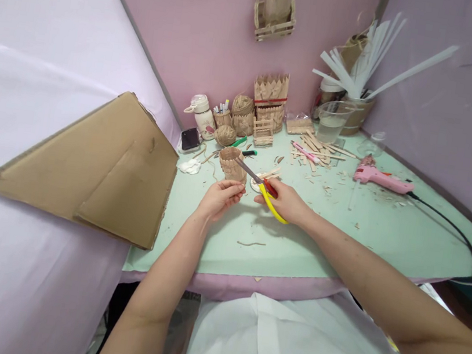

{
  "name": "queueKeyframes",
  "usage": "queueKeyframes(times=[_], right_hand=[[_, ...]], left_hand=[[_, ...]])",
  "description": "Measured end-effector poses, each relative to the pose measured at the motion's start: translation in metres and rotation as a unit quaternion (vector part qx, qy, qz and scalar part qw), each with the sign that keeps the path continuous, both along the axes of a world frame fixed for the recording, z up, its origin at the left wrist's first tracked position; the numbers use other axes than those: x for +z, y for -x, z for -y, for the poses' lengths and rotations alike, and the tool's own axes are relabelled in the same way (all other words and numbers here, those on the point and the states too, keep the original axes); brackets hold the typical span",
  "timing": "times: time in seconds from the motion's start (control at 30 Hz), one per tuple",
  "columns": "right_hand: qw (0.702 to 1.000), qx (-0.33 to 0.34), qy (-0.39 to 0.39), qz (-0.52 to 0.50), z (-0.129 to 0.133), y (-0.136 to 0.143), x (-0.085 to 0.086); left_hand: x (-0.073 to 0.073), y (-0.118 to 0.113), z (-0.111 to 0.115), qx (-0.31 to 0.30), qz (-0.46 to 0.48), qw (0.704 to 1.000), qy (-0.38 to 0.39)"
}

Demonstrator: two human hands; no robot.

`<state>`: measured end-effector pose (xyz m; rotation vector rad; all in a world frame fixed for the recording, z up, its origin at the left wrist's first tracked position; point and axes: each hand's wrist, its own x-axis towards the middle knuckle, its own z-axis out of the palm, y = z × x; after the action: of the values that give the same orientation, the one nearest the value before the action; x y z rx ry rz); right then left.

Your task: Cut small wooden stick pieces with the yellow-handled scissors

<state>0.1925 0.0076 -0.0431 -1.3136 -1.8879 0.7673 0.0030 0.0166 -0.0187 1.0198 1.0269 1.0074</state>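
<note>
My right hand [287, 203] grips a pair of scissors [274, 203] with yellow and red handles. Their dark blades point up and left, the tips lying over the rim of a small round cup made of craft sticks [231, 166]. Just in front of that cup, my left hand [222, 198] is closed in a pinch. Whatever sits between its fingertips is too small to make out, and I cannot tell whether the hand touches the cup. Beside the blades, a small round pale piece [256, 186] lies partly hidden behind my right hand.
A pink glue gun [382, 179] with a black cord lies right. Behind are loose craft sticks [309, 152], a pink cutter [305, 152], a plastic cup of liquid [331, 126], twine balls [225, 135] and a white bottle [203, 116]. Cardboard [129, 185] leans left.
</note>
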Motion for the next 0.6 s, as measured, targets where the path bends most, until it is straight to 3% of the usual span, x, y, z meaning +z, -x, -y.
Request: queueKeyframes(times=[0.2, 0.4, 0.6], right_hand=[[0.971, 0.093, 0.013, -0.221, 0.0004, 0.0039, -0.0014], [0.967, 0.1, 0.002, -0.233, 0.0, 0.0046, -0.005], [0.97, 0.072, -0.019, -0.229, 0.0014, 0.0042, -0.0033]], left_hand=[[-0.0045, -0.0024, 0.0027, -0.099, -0.025, 0.993, 0.062], [-0.0099, -0.0043, 0.0028, -0.128, -0.042, 0.988, 0.079], [-0.0072, -0.0056, 0.0031, -0.122, 0.008, 0.987, 0.1]])
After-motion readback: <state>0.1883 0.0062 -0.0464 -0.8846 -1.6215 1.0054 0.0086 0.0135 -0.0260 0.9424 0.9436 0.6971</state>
